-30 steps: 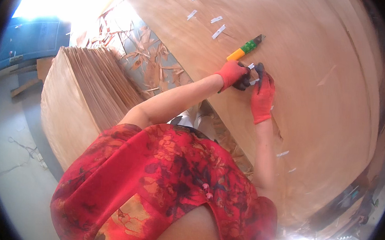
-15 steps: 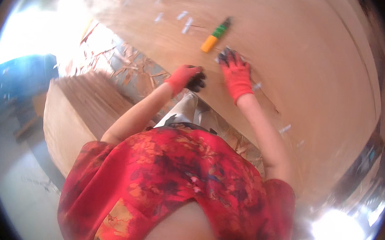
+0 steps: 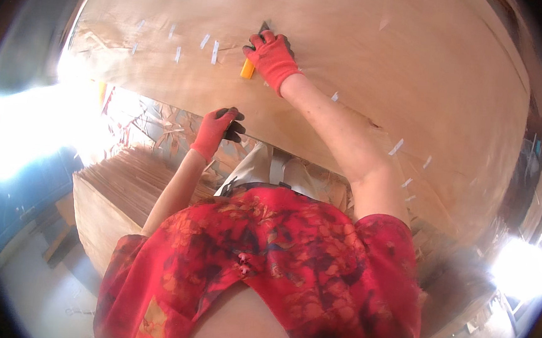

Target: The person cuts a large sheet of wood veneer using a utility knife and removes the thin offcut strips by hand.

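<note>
A broad sheet of thin pale wood veneer point(image 3: 404, 65) lies in front of me. My right hand point(image 3: 271, 59), in a red glove with dark fingertips, reaches over it and closes round a knife-like tool point(image 3: 248, 69). The tool's yellow end sticks out below the fingers and its dark pointed tip shows beyond them. My left hand point(image 3: 220, 129), gloved the same way, is at the near edge of the sheet with its fingers curled. What it pinches, if anything, I cannot make out.
Several short white tape strips point(image 3: 215, 52) dot the veneer, and more lie right of my right forearm. A thick stack of wood sheets point(image 3: 119, 190) stands at the left. Torn veneer scraps point(image 3: 167, 124) litter the floor behind it.
My right hand has moved left and away from me and taken hold of the tool, which lay loose before. My left hand has drawn slightly left and nearer. The view has shifted.
</note>
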### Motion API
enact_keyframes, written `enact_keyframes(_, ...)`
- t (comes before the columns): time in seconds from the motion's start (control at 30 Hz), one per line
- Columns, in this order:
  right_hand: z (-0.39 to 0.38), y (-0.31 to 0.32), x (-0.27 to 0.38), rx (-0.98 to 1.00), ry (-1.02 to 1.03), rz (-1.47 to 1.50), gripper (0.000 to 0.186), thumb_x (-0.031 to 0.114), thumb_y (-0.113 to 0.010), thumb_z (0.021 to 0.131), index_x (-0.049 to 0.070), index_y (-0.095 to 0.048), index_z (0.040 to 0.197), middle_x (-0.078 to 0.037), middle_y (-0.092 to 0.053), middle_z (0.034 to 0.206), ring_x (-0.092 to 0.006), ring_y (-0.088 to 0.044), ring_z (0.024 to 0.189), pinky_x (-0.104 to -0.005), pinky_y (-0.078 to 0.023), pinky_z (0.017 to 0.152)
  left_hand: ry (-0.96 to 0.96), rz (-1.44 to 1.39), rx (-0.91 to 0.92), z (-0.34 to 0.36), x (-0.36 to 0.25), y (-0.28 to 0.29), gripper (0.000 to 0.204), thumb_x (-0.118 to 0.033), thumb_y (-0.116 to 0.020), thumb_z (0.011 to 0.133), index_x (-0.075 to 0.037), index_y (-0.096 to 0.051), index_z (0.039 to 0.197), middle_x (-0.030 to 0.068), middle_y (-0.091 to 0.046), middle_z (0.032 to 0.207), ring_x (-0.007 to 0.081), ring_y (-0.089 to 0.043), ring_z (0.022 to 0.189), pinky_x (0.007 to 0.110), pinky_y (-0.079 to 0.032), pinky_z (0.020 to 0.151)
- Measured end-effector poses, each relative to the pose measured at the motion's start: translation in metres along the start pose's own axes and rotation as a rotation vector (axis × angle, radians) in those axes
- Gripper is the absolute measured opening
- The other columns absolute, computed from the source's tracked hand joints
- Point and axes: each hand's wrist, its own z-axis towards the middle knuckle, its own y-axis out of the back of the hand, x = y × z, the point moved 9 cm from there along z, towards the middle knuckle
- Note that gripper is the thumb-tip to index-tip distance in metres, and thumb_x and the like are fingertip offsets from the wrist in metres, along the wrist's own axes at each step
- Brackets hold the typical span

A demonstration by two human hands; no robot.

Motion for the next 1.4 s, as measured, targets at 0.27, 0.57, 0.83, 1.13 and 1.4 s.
enact_keyframes(0.27, -0.007, 0.018, -0.015, -0.045, -0.022, -0.096, 0.031, 0.022, -0.065, 0.088, 0.023, -0.064, 0.119, 0.000, -0.067, 0.119, -0.0268, -0.052, 0.128, -0.0496, -0.042, 0.099, -0.019, 0.000, 0.035, 0.013, -0.010, -0.002, 0.034, -0.026, -0.060, 0.104, 0.006, -0.066, 0.113, 0.0124, -0.072, 0.090, 0.0207, -0.070, 0.069, 0.032, -0.058, 0.061)
enact_keyframes(0.57, -0.166, 0.100, -0.037, -0.542, -0.521, 0.908, 0.032, 0.003, -0.070, 0.086, 0.006, -0.059, 0.116, -0.015, -0.063, 0.107, -0.0359, -0.061, 0.099, -0.0438, -0.051, 0.085, -0.098, 0.407, 0.328, 0.036, -0.020, -0.074, 0.028, -0.025, -0.056, 0.103, -0.004, -0.071, 0.114, 0.0073, -0.075, 0.084, 0.0124, -0.069, 0.065, 0.027, -0.051, 0.058)
enact_keyframes(0.83, -0.419, -0.014, -0.030, -0.452, -1.371, 1.384, 0.035, 0.025, -0.078, 0.091, 0.006, -0.061, 0.115, -0.011, -0.070, 0.088, -0.0175, -0.070, 0.074, -0.0310, -0.053, 0.065, -0.433, 0.432, 0.327, 0.038, -0.094, -0.172, 0.025, -0.013, -0.058, 0.104, -0.001, -0.068, 0.124, 0.0067, -0.072, 0.087, 0.0118, -0.064, 0.069, 0.027, -0.052, 0.060)
enact_keyframes(1.13, -0.522, -0.099, -0.005, -0.293, -1.234, 1.190, 0.037, 0.036, -0.068, 0.094, 0.010, -0.064, 0.120, -0.019, -0.072, 0.104, -0.0395, -0.069, 0.096, -0.0481, -0.054, 0.082, -1.036, 0.992, 0.192, -0.019, -0.063, -0.285, 0.046, 0.000, -0.054, 0.099, 0.000, -0.052, 0.145, 0.0185, -0.054, 0.146, 0.0309, -0.052, 0.135, 0.041, -0.042, 0.112)
enact_keyframes(1.4, -0.755, -0.229, -0.010, -0.571, -1.785, 1.747, 0.031, 0.022, -0.068, 0.094, 0.007, -0.065, 0.121, -0.009, -0.070, 0.090, -0.0182, -0.067, 0.074, -0.0335, -0.054, 0.063, -1.602, 1.337, 0.658, -0.105, 0.040, -0.634, 0.060, -0.014, -0.060, 0.098, -0.001, -0.041, 0.154, 0.0251, -0.038, 0.159, 0.0460, -0.032, 0.149, 0.057, -0.020, 0.123)
